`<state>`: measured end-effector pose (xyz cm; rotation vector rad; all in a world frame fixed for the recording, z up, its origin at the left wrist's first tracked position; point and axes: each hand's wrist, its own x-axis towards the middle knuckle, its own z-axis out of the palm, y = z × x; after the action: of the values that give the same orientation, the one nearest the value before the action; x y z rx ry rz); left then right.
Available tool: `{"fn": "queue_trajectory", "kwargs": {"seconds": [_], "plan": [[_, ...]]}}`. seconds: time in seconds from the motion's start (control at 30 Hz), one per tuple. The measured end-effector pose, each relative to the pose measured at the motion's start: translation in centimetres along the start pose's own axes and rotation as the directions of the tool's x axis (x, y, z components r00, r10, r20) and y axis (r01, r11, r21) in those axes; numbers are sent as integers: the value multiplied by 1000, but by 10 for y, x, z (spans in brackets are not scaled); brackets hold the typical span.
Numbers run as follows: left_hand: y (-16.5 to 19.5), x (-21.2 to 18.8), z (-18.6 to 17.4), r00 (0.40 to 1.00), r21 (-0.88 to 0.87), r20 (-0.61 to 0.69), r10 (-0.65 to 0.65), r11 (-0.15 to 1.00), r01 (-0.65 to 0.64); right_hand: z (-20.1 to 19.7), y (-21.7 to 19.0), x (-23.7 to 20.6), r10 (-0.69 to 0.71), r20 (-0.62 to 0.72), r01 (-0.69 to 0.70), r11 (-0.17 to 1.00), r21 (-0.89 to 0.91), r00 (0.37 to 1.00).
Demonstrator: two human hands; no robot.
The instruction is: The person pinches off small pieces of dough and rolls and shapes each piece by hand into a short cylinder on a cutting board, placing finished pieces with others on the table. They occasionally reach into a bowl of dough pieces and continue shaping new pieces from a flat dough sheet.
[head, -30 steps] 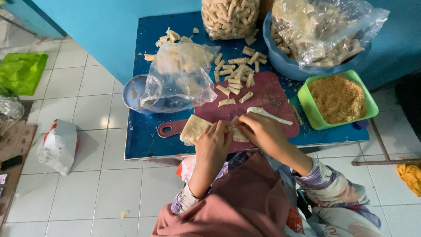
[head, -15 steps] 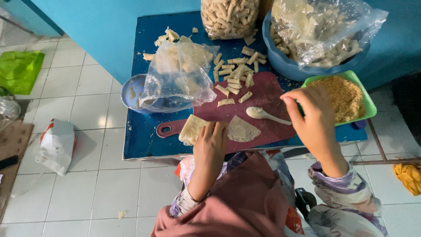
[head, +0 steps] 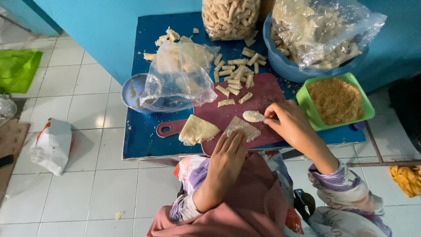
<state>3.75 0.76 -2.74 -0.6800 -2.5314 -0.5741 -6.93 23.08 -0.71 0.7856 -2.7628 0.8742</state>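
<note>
Thin, limp wrapper sheet (head: 242,128) pinned flat under left hand (head: 230,149); right hand (head: 287,123) at three o'clock pinching spoon (head: 255,116); probably tears easily, best lifted by corners.

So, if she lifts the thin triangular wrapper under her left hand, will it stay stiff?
Probably not: the wrapper looks thin and lies flat on the cutting board, so it would likely droop. It may tear easily. The left hand presses its edge.

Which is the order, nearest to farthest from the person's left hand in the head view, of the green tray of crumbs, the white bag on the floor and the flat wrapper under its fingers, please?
Measured from the left hand:
1. Flat wrapper, on the maroon board, touching its fingertips.
2. Green tray of crumbs, on the table's right edge.
3. White bag, far left on the tiled floor.
</note>
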Motion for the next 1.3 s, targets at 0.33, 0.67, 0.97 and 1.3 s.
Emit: {"fn": "queue_trajectory", "kwargs": {"seconds": [0.33, 0.67, 0.97, 1.3], "plan": [[-5, -7, 6, 999, 7, 35, -9, 1000, 8, -4, -3, 3, -81, 90, 74, 995, 71, 993], [-7, -9, 12, 997, 15, 51, -50, 999, 50, 19, -42, 2, -391, -182, 332, 898, -287, 902], [-7, -9, 10, 998, 14, 48, -47, 999, 47, 33, -35, 1, -508, -193, 419, 831, -365, 840], [-7, -9, 13, 996, -33, 56, -66, 997, 68, 29, -24, 5, -519, -45, 477, 812, -336, 853]]}}
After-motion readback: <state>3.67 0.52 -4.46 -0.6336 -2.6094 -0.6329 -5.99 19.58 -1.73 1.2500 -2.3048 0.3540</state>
